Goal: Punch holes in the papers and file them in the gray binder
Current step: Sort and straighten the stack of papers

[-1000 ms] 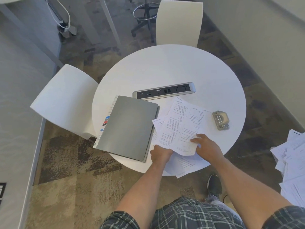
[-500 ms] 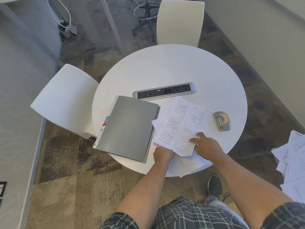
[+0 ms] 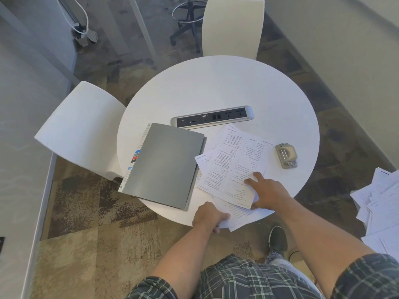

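A closed gray binder [image 3: 165, 164] lies on the left of the round white table [image 3: 216, 87], with coloured tabs at its left edge. Printed papers [image 3: 232, 162] are fanned out to its right. My right hand [image 3: 266, 190] presses flat on the near corner of the top sheet, fingers spread. My left hand [image 3: 208, 216] grips the near edge of the lower sheets at the table's rim. A grey hole punch [image 3: 286, 155] sits to the right of the papers, untouched.
A silver power strip [image 3: 212, 119] is set in the table just beyond the binder and papers. White chairs stand at the left [image 3: 79, 128] and far side [image 3: 233, 26]. More loose papers [image 3: 380, 203] are piled at the right edge of view.
My left hand has slid back toward the table's near edge, drawing the lower sheets with it. My right hand stays on the top sheet, shifted slightly.
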Tool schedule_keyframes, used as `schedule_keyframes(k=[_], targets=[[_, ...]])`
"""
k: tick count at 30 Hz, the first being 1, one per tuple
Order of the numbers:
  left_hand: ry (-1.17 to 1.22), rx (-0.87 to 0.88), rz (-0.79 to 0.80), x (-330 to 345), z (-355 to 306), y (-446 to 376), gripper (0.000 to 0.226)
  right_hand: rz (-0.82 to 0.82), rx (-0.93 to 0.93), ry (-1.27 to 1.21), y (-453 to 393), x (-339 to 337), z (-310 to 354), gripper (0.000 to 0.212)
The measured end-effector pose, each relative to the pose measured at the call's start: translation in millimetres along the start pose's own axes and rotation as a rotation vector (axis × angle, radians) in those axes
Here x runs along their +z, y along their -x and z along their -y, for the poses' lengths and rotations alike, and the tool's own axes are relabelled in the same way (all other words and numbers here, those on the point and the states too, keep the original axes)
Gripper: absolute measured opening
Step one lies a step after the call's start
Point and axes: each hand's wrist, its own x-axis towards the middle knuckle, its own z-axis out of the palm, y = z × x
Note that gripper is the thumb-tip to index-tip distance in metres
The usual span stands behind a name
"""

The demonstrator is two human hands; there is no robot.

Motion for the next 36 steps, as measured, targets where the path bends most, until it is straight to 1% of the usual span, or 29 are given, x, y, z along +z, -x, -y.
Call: schedule_keyframes(k=[3, 5, 7, 9, 12, 14, 16, 19, 21, 23, 25, 26, 27, 29, 32, 34, 36], targets=[[-0.044, 0.007, 0.005, -0.9, 0.1, 1.0, 0.043, -0.007, -0.005, -0.012, 0.7, 0.3, 1.8, 0.102], [-0.026, -0.004, 0.034, 2.1, -4.9, 0.3, 0.035, -0.012, -0.001, -0.012, 0.1, 1.2, 2.7, 0.102], [0.052, -0.060, 0.091, 8.4, -10.8, -1.6, 0.029, -0.016, 0.006, -0.005, -1.0, 3.1, 3.5, 0.101], [0.150, -0.120, 0.144, 16.0, -14.5, -2.7, 0.030, -0.021, 0.010, 0.008, -2.7, 5.2, 3.7, 0.101], [0.266, -0.161, 0.191, 24.3, -14.1, -7.4, 0.033, -0.027, 0.008, 0.016, -6.3, 9.0, 3.6, 0.103], [0.354, -0.162, 0.167, 24.8, -11.5, -11.1, 0.036, -0.032, 0.005, 0.002, -8.2, 12.2, 2.2, 0.103], [0.405, -0.123, 0.099, 20.5, -10.6, -16.3, 0.038, -0.035, 0.002, -0.021, -9.9, 15.2, 0.2, 0.103], [0.392, -0.091, 0.033, 11.5, -11.2, -22.6, 0.026, -0.010, 0.003, -0.038, -11.6, 18.7, -1.9, 0.100], [0.402, -0.075, 0.031, 8.9, -11.6, -23.3, 0.020, -0.002, 0.000, -0.007, -13.0, 21.8, -1.6, 0.089], [0.417, -0.065, 0.032, 6.2, -12.8, -20.8, 0.016, -0.003, 0.007, 0.039, -15.0, 22.8, -0.2, 0.070], [0.448, -0.069, 0.033, 3.8, -13.3, -20.9, 0.019, -0.024, 0.021, 0.038, -18.7, 18.2, 0.6, 0.048], [0.472, -0.071, 0.038, 2.2, -13.5, -21.5, 0.022, -0.034, 0.028, 0.013, -20.0, 13.5, 1.1, 0.037], [0.503, -0.077, 0.043, 0.0, -13.2, -22.3, 0.025, -0.038, 0.034, -0.027, -21.3, 8.8, 1.1, 0.030], [0.569, -0.103, 0.037, -4.8, -10.3, -24.7, 0.020, -0.055, 0.076, -0.168, -21.9, 3.3, -1.1, 0.028], [0.704, -0.125, 0.016, -13.4, -3.3, -27.5, 0.005, -0.162, 0.175, -0.453, -15.1, 1.7, -5.6, 0.030], [0.809, -0.136, 0.015, -19.4, 1.0, -28.0, 0.007, -0.200, 0.176, -0.599, -8.6, 3.1, -9.2, 0.032], [0.903, -0.158, 0.022, -25.2, 2.8, -27.5, 0.014, -0.246, 0.176, -0.718, -4.7, 5.4, -13.1, 0.029]])
